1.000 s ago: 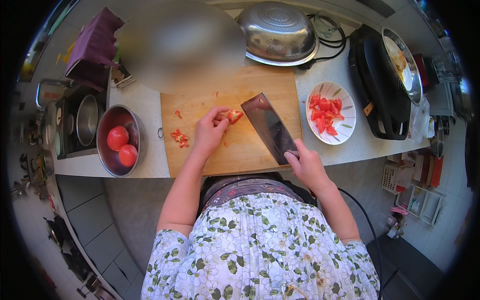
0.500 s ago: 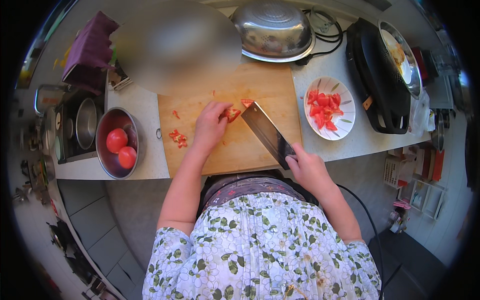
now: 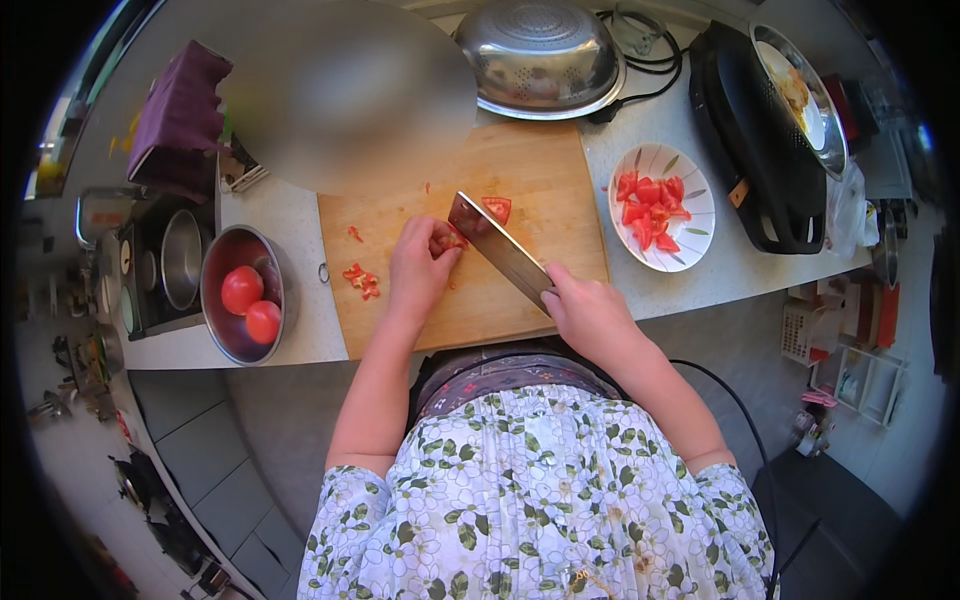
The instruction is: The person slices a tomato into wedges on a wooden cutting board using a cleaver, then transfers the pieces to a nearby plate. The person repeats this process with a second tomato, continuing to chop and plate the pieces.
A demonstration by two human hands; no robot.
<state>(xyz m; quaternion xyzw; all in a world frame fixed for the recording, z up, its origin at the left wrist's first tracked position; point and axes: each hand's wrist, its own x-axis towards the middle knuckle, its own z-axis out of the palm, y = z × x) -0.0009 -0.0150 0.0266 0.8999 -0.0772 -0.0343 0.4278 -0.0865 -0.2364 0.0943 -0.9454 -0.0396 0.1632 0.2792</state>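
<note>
Left hand (image 3: 421, 270) is pinched on tomato piece (image 3: 454, 238) at 9 o'clock of knife (image 3: 500, 247), itself gripped by closed right hand (image 3: 588, 312); piece likely soft, slippery, best held lightly by skin.

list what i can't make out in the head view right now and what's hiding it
All in the head view:
Far left corner of the board: covered by a grey blur.
Full shape of the tomato piece in the left hand: partly covered by that hand.
Grip of the right hand on the knife: the hand hides the handle.
Underneath the upturned strainer: hidden by its metal.
Rest of the shirt: cut off by the bottom edge.
</note>
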